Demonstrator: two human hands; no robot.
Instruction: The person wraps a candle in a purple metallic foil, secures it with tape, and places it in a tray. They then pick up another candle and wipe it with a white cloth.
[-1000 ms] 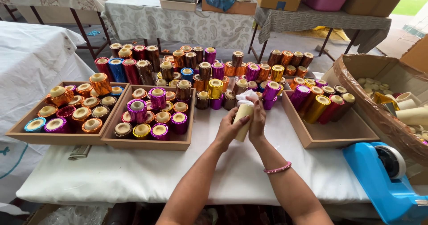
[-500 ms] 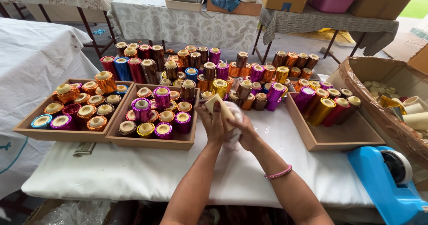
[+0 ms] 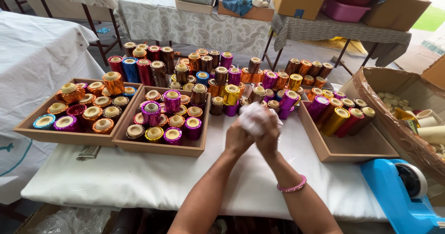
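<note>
My left hand [image 3: 237,139] and my right hand [image 3: 269,139] are pressed together over the white-covered table [image 3: 139,183], both closed around a crumpled white wad [image 3: 253,115] that sticks out above the fingers. A pink bangle [image 3: 291,187] sits on my right wrist. Just beyond the hands stand several foil-wrapped candle cylinders [image 3: 232,83] in purple, gold, orange and blue. What lies inside the white wad is hidden.
Two wooden trays [image 3: 160,148] of foil-wrapped candles sit at the left, a third tray [image 3: 345,150] with several lying cylinders at the right. A blue tape dispenser [image 3: 401,192] is at the front right, a cardboard box [image 3: 394,123] of plain candles beyond it.
My hands moved back from the standing cylinders toward the table's middle. The pale cylinder they held a second ago is now covered by the crumpled white wad.
</note>
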